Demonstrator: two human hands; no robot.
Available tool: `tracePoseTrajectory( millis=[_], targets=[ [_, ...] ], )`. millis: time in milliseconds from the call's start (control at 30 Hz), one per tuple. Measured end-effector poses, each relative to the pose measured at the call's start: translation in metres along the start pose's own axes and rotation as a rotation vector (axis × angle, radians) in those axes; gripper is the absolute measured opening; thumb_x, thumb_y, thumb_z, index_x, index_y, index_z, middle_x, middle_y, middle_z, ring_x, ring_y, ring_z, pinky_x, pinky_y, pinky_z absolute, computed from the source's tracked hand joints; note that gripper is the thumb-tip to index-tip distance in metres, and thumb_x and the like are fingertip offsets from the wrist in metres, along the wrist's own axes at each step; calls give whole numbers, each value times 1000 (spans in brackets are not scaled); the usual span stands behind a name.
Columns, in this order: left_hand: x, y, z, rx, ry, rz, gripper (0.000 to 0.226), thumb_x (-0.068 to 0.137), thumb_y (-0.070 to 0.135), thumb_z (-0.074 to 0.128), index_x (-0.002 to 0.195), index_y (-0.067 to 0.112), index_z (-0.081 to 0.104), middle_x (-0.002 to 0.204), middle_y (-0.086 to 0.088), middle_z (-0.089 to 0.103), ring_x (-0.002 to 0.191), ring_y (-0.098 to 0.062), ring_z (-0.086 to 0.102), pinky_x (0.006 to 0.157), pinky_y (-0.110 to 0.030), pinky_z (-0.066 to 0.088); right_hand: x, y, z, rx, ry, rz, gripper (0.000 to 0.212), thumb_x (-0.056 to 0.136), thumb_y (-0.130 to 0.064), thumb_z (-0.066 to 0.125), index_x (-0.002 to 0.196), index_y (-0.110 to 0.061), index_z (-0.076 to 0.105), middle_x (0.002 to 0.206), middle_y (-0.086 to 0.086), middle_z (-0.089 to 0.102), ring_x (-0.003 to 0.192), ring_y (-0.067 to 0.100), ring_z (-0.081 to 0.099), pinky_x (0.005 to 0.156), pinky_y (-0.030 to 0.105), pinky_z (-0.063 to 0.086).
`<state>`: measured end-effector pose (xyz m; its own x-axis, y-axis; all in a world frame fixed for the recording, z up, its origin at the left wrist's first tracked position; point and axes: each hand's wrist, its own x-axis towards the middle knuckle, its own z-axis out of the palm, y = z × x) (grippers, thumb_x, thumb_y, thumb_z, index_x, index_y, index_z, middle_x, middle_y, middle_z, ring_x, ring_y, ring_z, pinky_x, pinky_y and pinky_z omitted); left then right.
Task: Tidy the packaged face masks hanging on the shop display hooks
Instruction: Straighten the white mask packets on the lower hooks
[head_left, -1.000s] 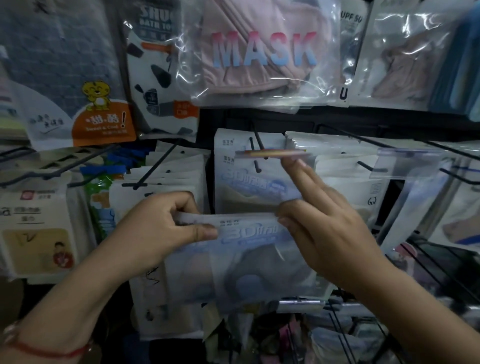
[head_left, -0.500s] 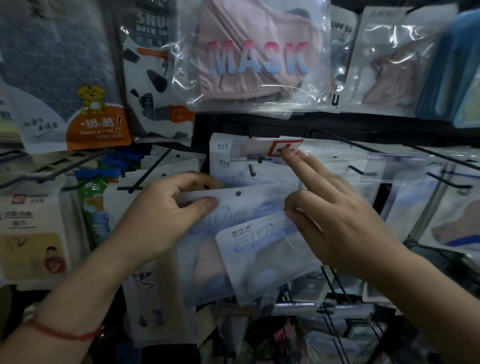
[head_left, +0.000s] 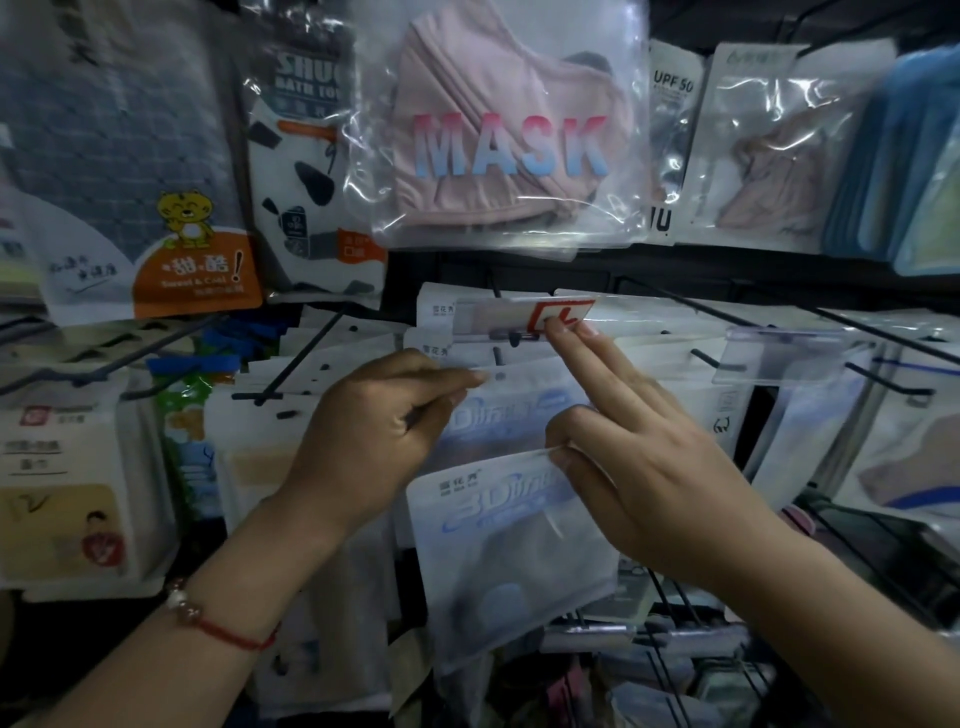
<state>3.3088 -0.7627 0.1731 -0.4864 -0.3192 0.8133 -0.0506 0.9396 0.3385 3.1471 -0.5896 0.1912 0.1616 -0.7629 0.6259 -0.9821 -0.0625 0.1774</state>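
- A white-and-blue mask packet (head_left: 511, 525) is held in front of the middle display hook (head_left: 511, 340), below the hook's level and tilted slightly, so it is not yet hung.
- The packet's upper right edge is pinched by the right hand (head_left: 639, 467) between the thumb and the curled lower fingers; two fingers of that hand are stretched upward and touch the clear price-tag flap (head_left: 530, 314) at the hook's end.
- A second packet (head_left: 514, 410) of the same kind, just behind the first, is gripped at its top edge by the left hand (head_left: 374, 431), thumb and curled fingers closed over the header strip near its punched hole.
- More packets of this kind are seen hanging on the hook behind both hands, their headers overlapping unevenly.
- The packets are judged to be very light, thin and floppy, with a slick plastic film that is likely to slide between fingertips and against neighbouring packets.
- The soft mask inside is unlikely to be harmed, but the film can crease and the hole can tear if pulled sideways on the wire.
- The stiffer header strip beside the hole is judged the best place to be held, so the hole can be steered onto the hook tip.
- The tag flap probably has to be lifted clear before anything is threaded on.
- A large clear bag marked MASK (head_left: 506, 145) hangs on the row above, apart from both hands.
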Motion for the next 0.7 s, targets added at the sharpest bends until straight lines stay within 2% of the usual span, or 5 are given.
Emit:
tracePoseTrajectory(
  millis=[200, 333, 467, 567, 700],
  targets=[
    [6, -1, 8, 39, 32, 2, 29, 93, 5, 66, 116, 20, 74, 89, 12, 63, 85, 0, 60, 80, -10, 44, 0, 0, 1, 11, 4, 9, 17, 98, -21, 46, 90, -12, 59, 160, 15, 22, 151, 27, 11, 119, 38, 24],
    [6, -8, 9, 241, -31, 25, 31, 95, 23, 55, 120, 23, 72, 92, 5, 65, 87, -13, 60, 77, -27, 51, 0, -1, 1, 8, 7, 19, 17, 98, -22, 48, 89, -13, 59, 160, 14, 22, 151, 27, 11, 120, 35, 20],
    [9, -10, 10, 427, -59, 63, 35, 93, 28, 50, 121, 26, 71, 94, 4, 65, 87, -19, 56, 70, -28, 45, 0, -2, 3, 3, 9, 33, 18, 98, -22, 48, 89, -13, 61, 161, 13, 21, 151, 26, 10, 121, 31, 16],
    [9, -12, 10, 421, -78, 86, 32, 92, 24, 56, 121, 24, 71, 101, 1, 64, 92, -21, 55, 76, -30, 41, 0, -2, 3, 0, 11, 33, 17, 97, -22, 49, 89, -13, 61, 161, 12, 20, 151, 26, 10, 121, 30, 14],
    [6, -8, 3, 402, -74, 83, 32, 93, 19, 62, 125, 23, 69, 121, -5, 58, 111, -26, 53, 94, -35, 41, 1, -2, 4, 12, 12, 30, 16, 97, -22, 50, 89, -13, 61, 161, 13, 21, 151, 27, 10, 121, 33, 16]
  ],
)
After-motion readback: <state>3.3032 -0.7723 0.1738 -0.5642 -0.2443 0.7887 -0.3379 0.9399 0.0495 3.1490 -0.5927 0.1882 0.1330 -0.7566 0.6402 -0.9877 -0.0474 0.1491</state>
